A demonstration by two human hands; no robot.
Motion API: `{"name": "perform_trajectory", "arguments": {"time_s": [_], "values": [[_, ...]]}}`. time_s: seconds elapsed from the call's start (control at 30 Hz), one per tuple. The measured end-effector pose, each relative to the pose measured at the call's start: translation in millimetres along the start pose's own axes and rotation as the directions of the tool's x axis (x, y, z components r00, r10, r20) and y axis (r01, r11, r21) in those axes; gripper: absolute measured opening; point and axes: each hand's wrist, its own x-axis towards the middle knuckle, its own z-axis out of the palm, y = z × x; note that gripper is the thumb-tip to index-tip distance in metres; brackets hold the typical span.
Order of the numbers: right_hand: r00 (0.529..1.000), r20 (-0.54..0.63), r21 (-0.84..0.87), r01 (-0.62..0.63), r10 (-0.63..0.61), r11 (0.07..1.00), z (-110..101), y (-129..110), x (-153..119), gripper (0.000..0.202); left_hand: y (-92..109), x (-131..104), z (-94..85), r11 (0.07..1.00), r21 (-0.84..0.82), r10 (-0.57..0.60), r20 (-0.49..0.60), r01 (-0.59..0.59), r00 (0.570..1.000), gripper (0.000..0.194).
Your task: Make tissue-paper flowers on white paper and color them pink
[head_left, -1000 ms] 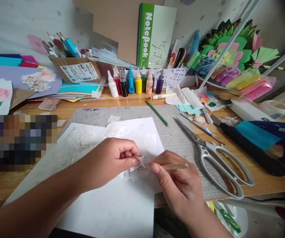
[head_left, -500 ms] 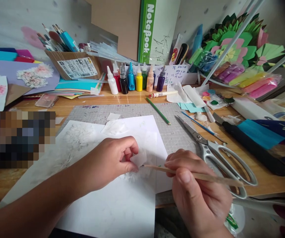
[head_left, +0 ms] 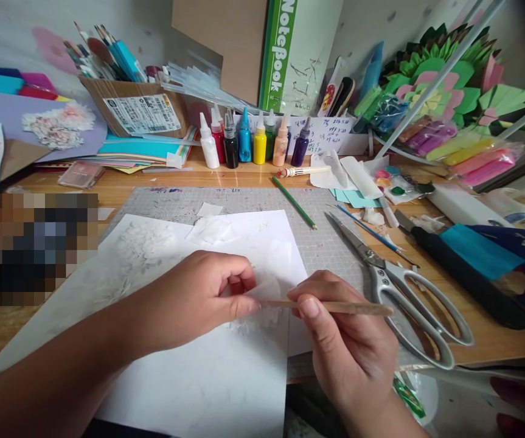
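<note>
My left hand (head_left: 212, 292) is closed, thumb and fingertips pinching a thin, whitish piece of tissue paper (head_left: 269, 287). In my right hand (head_left: 353, 347) a slim wooden stick (head_left: 356, 308) lies nearly level, its left tip against the tissue at my left fingertips. Beneath both hands a large white paper sheet (head_left: 198, 383) carries clusters of white crumpled paper petals (head_left: 146, 243); part of them is hidden behind my left hand. A small pile of white tissue squares (head_left: 212, 230) rests at the sheet's far edge.
Silver-handled scissors (head_left: 394, 286) lie right of my right hand, beside a black-handled cutter (head_left: 467, 274). A green pencil (head_left: 294, 202) rests on the grey cutting mat (head_left: 171, 204). Several paint bottles (head_left: 259, 143) stand behind, near a cardboard box of pencils (head_left: 139, 112). A pixelated patch covers the left.
My right hand has moved left with the stick, bringing its tip up to the tissue by my left thumb. My left hand stays nearly in place; the view shifts slightly.
</note>
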Motion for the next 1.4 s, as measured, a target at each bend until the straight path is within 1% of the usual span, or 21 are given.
{"name": "perform_trajectory", "arguments": {"time_s": [0.03, 0.1, 0.17, 0.23, 0.4, 0.43, 0.5, 0.6, 0.73, 0.9, 1.03, 1.13, 1.23, 1.33, 1.37, 1.4], "values": [[1.0, -0.011, 0.03, -0.006, 0.006, 1.0, 1, 0, 0, 0.019, 0, 0, 0.0, 1.0, -0.022, 0.003, 0.002, -0.003, 1.0, 0.018], [0.997, -0.071, 0.11, -0.004, 0.012, 0.994, 2, 2, 0, 0.02, -1, 0, -1.0, 0.998, -0.06, 0.019, -0.005, -0.019, 1.0, 0.023], [0.988, -0.151, 0.182, 0.012, 0.016, 0.983, 3, 2, 0, 0.021, -2, -1, -3.6, 0.997, -0.075, 0.034, -0.015, -0.035, 0.999, 0.024], [0.98, -0.197, 0.22, 0.019, 0.025, 0.975, 3, 3, 0, 0.019, -2, -1, -7.5, 0.997, -0.068, 0.037, -0.01, -0.037, 0.999, 0.024], [0.982, -0.182, 0.252, -0.005, 0.052, 0.968, 4, 2, 1, 0.017, -3, 0, -13.9, 0.999, 0.027, 0.031, 0.09, -0.034, 0.995, 0.025], [0.982, -0.184, 0.246, 0.0, 0.047, 0.969, 4, 2, 1, 0.018, -3, 0, -13.9, 0.998, 0.053, 0.03, 0.1, -0.036, 0.995, 0.025], [0.983, -0.184, 0.222, 0.019, 0.022, 0.975, 6, 3, 0, 0.019, -3, 1, -12.8, 0.995, 0.097, 0.022, 0.077, -0.03, 0.997, 0.023], [0.993, -0.118, 0.146, 0.027, -0.01, 0.989, 6, 2, 0, 0.021, -2, 1, -9.9, 0.992, 0.122, -0.002, 0.006, 0.001, 1.0, 0.018], [1.0, 0.014, -0.028, 0.017, -0.016, 0.999, 4, -1, 2, 0.02, -2, 2, -5.8, 0.988, 0.157, -0.002, -0.034, 0.008, 0.999, 0.015], [0.995, 0.1, -0.173, 0.048, -0.031, 0.984, 5, -4, 8, 0.012, -2, 3, -5.3, 0.98, 0.198, 0.019, -0.088, -0.001, 0.996, 0.012], [0.982, 0.191, -0.254, 0.057, -0.008, 0.966, 8, -1, 8, 0.01, -2, 1, -7.2, 0.986, 0.164, 0.051, -0.096, -0.035, 0.994, 0.008], [0.967, 0.255, -0.271, 0.097, -0.025, 0.958, 9, 0, 7, 0.008, -4, 1, -6.2, 0.98, 0.167, 0.124, -0.099, -0.106, 0.987, 0.005], [0.959, 0.281, -0.282, 0.122, -0.039, 0.952, 8, -1, 7, 0.01, -6, 2, -4.1, 0.965, 0.191, 0.2, -0.085, -0.181, 0.976, 0.006], [0.954, 0.296, -0.284, 0.122, -0.034, 0.951, 5, -6, 8, 0.012, -8, 3, -3.8, 0.961, 0.215, 0.194, -0.075, -0.174, 0.978, 0.005], [0.958, 0.286, -0.279, 0.116, -0.033, 0.953, 4, -7, 7, 0.013, -8, 3, -4.2, 0.961, 0.221, 0.185, -0.076, -0.165, 0.98, 0.005], [0.967, 0.252, -0.268, 0.107, -0.038, 0.957, 2, -8, 6, 0.015, -8, 3, -4.8, 0.961, 0.228, 0.177, -0.077, -0.155, 0.981, 0.004]]}}
